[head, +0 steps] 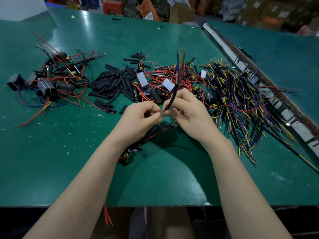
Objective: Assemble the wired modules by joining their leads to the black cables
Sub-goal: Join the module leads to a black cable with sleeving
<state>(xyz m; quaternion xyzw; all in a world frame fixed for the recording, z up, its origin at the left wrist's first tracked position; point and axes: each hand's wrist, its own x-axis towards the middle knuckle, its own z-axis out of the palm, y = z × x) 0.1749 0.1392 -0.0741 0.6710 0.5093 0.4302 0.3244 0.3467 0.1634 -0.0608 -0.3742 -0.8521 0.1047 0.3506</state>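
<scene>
Green worktop (51, 161) at centre frame: our left hand (141, 118) pinches a module lead, our right hand (188, 111) grips the black sheathed cable (172, 98); joining seems underway, next needing twisting.

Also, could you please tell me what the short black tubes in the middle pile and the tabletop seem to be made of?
The short black tubes look like matte plastic or rubber sleeving, possibly heat-shrink: dull, hollow-ended, slightly flattened. The tabletop appears to be a green rubber or vinyl mat: it has a soft sheen that reflects the overhead light and scattered pale scuffs. Neither is certain from the look alone.
</scene>
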